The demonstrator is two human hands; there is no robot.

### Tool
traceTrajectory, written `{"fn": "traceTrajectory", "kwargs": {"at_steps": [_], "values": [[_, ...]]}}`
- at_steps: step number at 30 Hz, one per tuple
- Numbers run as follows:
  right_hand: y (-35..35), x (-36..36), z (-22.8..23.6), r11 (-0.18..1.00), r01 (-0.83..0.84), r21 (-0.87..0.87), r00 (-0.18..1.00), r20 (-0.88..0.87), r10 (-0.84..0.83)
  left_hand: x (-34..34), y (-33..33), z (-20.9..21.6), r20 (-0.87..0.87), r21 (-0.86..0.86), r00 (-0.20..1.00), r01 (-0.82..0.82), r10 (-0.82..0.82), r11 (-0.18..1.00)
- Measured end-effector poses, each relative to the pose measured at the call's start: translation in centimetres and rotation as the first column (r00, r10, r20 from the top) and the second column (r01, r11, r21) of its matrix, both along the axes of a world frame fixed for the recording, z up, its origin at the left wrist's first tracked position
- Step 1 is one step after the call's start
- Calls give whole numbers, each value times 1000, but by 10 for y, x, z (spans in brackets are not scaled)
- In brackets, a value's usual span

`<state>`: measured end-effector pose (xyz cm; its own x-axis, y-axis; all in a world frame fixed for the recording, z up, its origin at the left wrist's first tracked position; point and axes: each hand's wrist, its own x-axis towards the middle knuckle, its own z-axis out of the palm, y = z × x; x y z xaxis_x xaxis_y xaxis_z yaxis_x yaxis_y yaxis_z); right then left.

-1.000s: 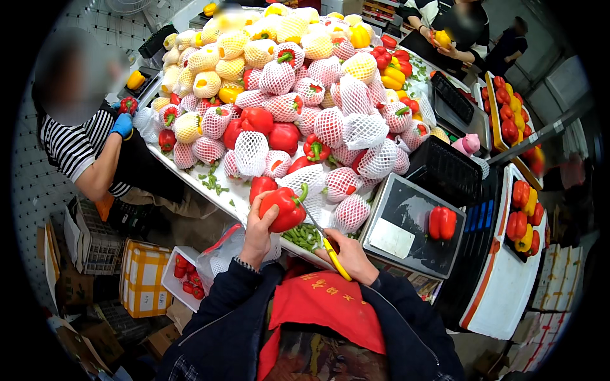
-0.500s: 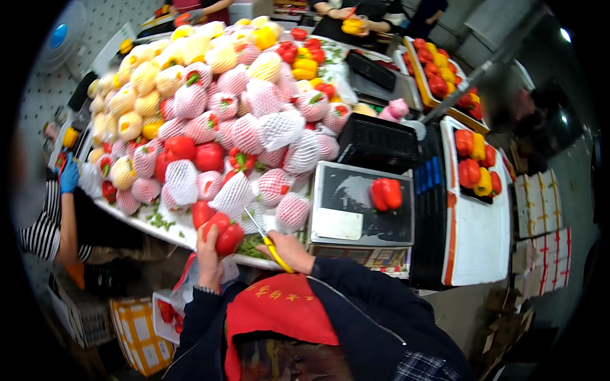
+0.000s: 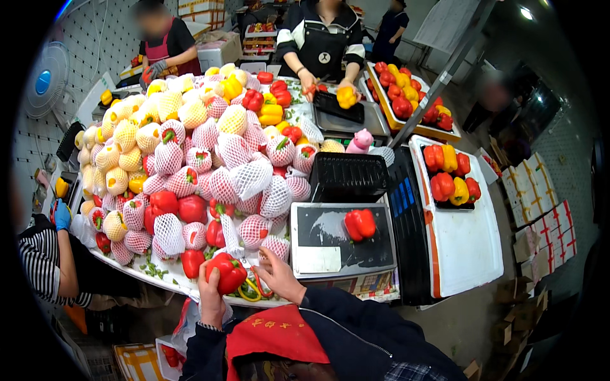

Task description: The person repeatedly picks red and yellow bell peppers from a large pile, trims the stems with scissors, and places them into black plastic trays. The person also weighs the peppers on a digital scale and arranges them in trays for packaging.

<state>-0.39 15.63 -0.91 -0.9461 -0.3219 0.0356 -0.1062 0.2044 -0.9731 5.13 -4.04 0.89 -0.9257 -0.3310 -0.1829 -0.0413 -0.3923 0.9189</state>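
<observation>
My left hand is closed around a red bell pepper at the table's near edge. Just right of it, my right hand has its fingers apart and nothing in them. Scissors with yellow and red handles lie between my hands, their blades hard to make out. Beyond is a large heap of red and yellow peppers, many in foam net sleeves. One bare red pepper lies close to my left hand. Another red pepper sits on the dark-topped scale to my right.
A black crate stands behind the scale. Farther right, a white foam box carries a tray of red and yellow peppers. Co-workers stand across the table, one holding a yellow pepper; another's blue-gloved hand is at left.
The scissors have left my right hand and lie on the table's near edge. My right hand's fingers have spread. My left hand keeps the red pepper. The view has tilted up.
</observation>
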Motion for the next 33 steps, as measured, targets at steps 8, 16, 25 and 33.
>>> {"fn": "traceTrajectory", "kwargs": {"at_steps": [8,16,25,33], "values": [[19,-13,63,981,-195,-6,934,-305,184,-16,61,17,-36,320,937,340,-347,884],[83,-5,61,948,-137,-287,990,-62,124,-38,90,11,-22,569,834,464,-551,679],[122,-10,81,971,181,156,891,-443,-96,-65,134,22,58,491,814,481,-578,726],[151,-36,46,785,447,430,842,-497,-207,-69,143,9,215,219,828,476,-518,852]]}}
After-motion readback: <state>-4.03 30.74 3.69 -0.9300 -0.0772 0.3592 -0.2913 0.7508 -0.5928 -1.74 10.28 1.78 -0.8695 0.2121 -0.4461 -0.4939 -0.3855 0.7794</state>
